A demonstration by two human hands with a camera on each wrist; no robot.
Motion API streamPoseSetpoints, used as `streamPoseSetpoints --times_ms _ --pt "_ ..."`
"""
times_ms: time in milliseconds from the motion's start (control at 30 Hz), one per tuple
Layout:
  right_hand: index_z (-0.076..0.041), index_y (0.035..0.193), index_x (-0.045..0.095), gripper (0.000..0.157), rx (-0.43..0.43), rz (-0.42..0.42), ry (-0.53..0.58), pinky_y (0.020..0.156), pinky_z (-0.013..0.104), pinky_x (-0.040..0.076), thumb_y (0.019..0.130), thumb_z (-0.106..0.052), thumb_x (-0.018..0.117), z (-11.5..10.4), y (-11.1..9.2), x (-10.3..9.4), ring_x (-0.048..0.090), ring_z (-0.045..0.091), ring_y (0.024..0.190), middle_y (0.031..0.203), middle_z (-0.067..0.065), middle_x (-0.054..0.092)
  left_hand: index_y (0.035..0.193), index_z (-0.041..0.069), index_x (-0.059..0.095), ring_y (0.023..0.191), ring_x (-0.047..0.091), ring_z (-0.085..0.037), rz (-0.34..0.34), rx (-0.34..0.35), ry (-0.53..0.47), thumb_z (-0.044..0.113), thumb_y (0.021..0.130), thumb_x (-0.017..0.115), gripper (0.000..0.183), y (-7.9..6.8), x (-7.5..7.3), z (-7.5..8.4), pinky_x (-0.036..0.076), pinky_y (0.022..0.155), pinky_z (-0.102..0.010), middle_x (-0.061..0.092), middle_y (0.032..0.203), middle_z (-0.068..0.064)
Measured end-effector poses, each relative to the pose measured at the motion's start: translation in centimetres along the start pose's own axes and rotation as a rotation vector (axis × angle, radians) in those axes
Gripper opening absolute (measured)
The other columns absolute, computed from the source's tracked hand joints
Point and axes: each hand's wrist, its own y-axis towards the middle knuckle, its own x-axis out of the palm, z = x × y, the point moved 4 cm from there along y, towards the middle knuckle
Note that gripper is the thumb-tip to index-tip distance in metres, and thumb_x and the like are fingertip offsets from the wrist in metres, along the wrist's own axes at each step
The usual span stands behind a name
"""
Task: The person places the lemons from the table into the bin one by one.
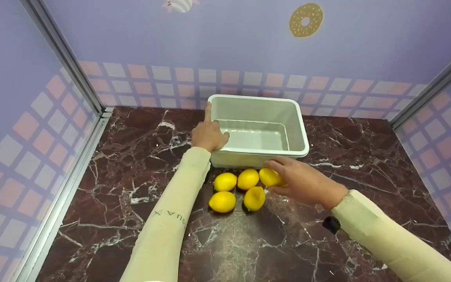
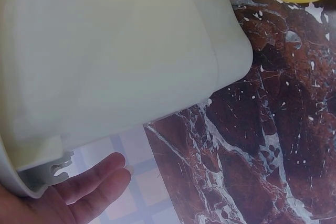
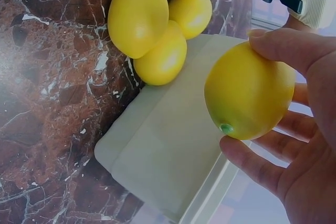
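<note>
A pale, smooth plastic tub with rounded corners and a rolled rim sits at the centre of the head view, its inside bare. Just below it, four glossy yellow lemons lie bunched on the tabletop, oval and faintly dimpled, touching one another. A fifth lemon is in the right hand, just right of the cluster and close against the tub's near wall; the right wrist view shows its small green stem end pointing down.

The tabletop is polished dark red-brown marble, threaded with white veins. Around it stand lilac walls with a band of pink and white squares low down, joined by grey metal corner posts. A doughnut sticker sits at the upper right of the back wall, and another striped sticker is cut off at the top edge.

The right hand's fingers are curled round the lemon, thumb on one side and fingers cupped on the other. The left hand rests on the tub's left rim, index finger stretched straight along the edge; the left wrist view shows the other fingers lying straight and together under the rim. Both arms wear cream sleeves.
</note>
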Motion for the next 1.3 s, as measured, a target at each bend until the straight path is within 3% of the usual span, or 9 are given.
streamPoseSetpoints --times_ms 900,1300 --pt "-0.023 0.140 0.048 0.062 -0.007 0.009 -0.007 0.090 0.038 0.053 0.084 -0.034 0.074 -0.1 0.6 -1.1 0.061 0.019 0.102 0.125 0.001 0.056 0.128 0.005 0.062 0.101 0.061 -0.036 -0.003 0.000 0.005 0.047 0.088 0.054 0.058 0.0 0.1 0.0 0.054 0.078 -0.049 -0.004 0.165 0.000" --pt "-0.015 0.133 0.055 0.057 -0.031 0.031 0.009 0.087 0.041 0.055 0.081 -0.023 0.076 0.1 1.2 -1.8 0.063 0.025 0.104 0.128 0.008 0.058 0.130 0.008 0.061 0.101 0.060 -0.036 -0.026 -0.004 -0.007 0.046 0.089 0.054 0.057 0.1 0.1 0.0 0.053 0.075 -0.048 -0.008 0.165 0.001"
